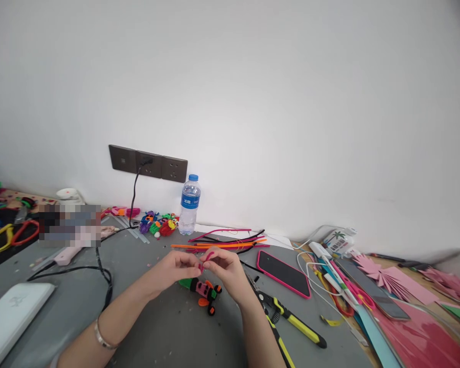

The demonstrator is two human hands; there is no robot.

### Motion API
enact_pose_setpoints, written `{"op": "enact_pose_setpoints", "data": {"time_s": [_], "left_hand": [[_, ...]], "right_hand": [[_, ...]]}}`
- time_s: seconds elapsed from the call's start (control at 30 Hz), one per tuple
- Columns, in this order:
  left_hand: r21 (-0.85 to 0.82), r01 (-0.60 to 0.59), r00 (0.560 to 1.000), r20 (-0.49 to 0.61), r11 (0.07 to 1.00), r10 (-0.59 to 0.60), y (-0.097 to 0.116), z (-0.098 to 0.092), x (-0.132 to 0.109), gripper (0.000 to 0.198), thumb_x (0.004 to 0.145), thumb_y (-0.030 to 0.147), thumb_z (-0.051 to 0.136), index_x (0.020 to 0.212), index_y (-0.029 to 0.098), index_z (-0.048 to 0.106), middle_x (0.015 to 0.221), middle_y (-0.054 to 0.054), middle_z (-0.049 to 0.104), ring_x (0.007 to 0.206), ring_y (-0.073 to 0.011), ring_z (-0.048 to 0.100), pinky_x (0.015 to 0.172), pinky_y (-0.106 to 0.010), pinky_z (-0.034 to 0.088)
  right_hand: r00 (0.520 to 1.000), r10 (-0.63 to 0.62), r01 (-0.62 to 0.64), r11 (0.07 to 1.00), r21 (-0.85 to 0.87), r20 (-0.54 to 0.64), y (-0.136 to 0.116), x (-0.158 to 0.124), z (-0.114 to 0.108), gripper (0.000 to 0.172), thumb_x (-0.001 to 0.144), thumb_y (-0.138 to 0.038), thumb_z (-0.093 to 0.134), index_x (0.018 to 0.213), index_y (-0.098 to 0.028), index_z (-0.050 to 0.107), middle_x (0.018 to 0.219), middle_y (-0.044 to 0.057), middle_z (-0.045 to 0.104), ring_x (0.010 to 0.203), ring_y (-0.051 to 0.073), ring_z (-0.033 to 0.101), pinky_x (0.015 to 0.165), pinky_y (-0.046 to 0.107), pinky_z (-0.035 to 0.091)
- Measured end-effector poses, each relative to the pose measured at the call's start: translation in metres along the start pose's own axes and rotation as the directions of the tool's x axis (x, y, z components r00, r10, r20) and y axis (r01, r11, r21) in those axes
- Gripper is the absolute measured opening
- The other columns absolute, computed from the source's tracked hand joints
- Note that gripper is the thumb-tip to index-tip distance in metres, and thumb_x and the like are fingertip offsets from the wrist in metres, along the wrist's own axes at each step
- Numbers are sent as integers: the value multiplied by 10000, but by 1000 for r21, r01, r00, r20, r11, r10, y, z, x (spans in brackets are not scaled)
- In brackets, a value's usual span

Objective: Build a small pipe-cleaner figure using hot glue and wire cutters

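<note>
Between the fingertips of my left hand (175, 268) and my right hand (225, 270) is a short, bent pink pipe cleaner (208, 257). Both hands are closed in a pinch on it, raised over the grey work surface. Just below them lies a small fuzzy figure (201, 288) in green, black, pink and orange, partly hidden by my left hand. Behind my hands rests a loose bundle of orange, black and magenta pipe cleaners (230, 245). Yellow-and-black pliers (297, 324) lie beside my right forearm.
A water bottle (189, 207) stands against the wall, with several small fuzzy figures (157, 224) beside it. To the right is a pink-cased phone (283, 273). A pink glue gun (71, 250) and its black cable (106, 276) lie left; a white power bank (17, 317) is nearer.
</note>
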State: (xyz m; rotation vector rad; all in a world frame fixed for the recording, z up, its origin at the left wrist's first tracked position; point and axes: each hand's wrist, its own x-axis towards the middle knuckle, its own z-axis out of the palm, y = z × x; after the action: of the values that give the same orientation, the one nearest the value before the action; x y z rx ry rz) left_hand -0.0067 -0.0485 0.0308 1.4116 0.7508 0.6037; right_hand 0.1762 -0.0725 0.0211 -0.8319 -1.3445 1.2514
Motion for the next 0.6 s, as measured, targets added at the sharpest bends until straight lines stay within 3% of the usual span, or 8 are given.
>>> {"op": "enact_pose_setpoints", "data": {"time_s": [0.13,0.23,0.3,0.4,0.5,0.6], "left_hand": [[61,11,993,115,998,-18,1,2,-1,274,739,437,679,651,180,641,634,12,499,636,-151,410,622,-253,335],[73,22,991,132,997,-32,0,3,0,292,728,447,682,649,168,646,610,22,505,614,-138,402,620,-255,333],[72,33,996,79,997,-39,-1,3,1,316,738,464,668,654,160,647,623,18,528,619,-137,427,615,-251,345],[101,1,995,-101,995,9,-6,1,4,306,746,468,662,784,165,680,747,-16,613,685,-160,514,636,-257,395],[142,-78,963,-247,987,112,-13,0,8,316,730,445,691,905,181,682,792,-25,636,678,-164,554,632,-269,435],[90,-159,930,-321,983,180,-20,3,10,284,733,422,703,866,173,678,732,-17,622,643,-154,553,604,-263,451]], "right_hand": [[991,54,-55,998,5,121,-5,-2,-2,79,746,-257,741,695,-214,699,717,3,648,673,152,573,673,284,466],[981,86,-92,995,29,172,-6,-3,-2,106,745,-266,741,687,-199,682,711,6,640,657,148,567,650,279,466],[986,93,-99,994,42,138,-5,-2,-3,116,755,-280,734,709,-197,668,708,5,641,643,143,564,634,274,467],[998,56,-55,998,32,-11,-1,-1,-5,113,764,-276,730,753,-206,642,707,-11,617,643,132,554,633,260,463],[994,-8,10,1000,22,-108,3,1,-5,124,765,-267,729,754,-212,618,749,-14,589,689,135,556,657,260,467],[988,-72,75,997,15,-138,8,3,-2,137,761,-256,729,739,-213,601,796,-1,590,760,151,565,694,273,467]]}}
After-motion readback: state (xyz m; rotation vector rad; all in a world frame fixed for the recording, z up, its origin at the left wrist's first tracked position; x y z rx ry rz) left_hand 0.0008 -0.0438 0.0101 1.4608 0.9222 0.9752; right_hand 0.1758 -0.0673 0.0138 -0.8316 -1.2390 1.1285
